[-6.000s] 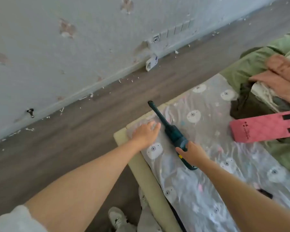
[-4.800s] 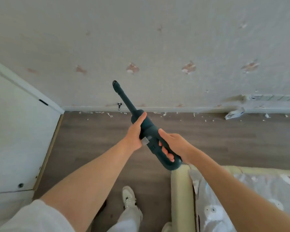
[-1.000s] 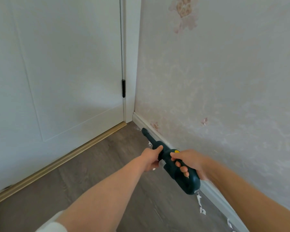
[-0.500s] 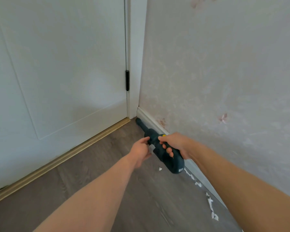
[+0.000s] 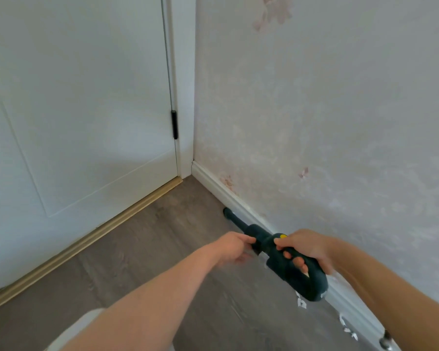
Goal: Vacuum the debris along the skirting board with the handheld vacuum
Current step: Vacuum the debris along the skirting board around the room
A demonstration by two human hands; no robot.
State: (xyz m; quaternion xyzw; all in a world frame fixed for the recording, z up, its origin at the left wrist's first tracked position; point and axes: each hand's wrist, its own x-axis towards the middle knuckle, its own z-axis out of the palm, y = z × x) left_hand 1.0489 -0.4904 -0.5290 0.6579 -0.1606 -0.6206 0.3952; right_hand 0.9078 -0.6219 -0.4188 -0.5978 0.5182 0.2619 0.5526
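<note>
right hand (image 5: pixel 306 249) grips the loop handle of the dark green handheld vacuum (image 5: pixel 276 252) | left hand (image 5: pixel 232 248) pinches the vacuum's body just ahead of the handle | nozzle tip low on the wood floor (image 5: pixel 162 249), beside the white skirting board (image 5: pixel 228 192) | white debris (image 5: pixel 345 328) lies along the board behind the vacuum | closed door (image 5: pixel 86 110) at left
</note>
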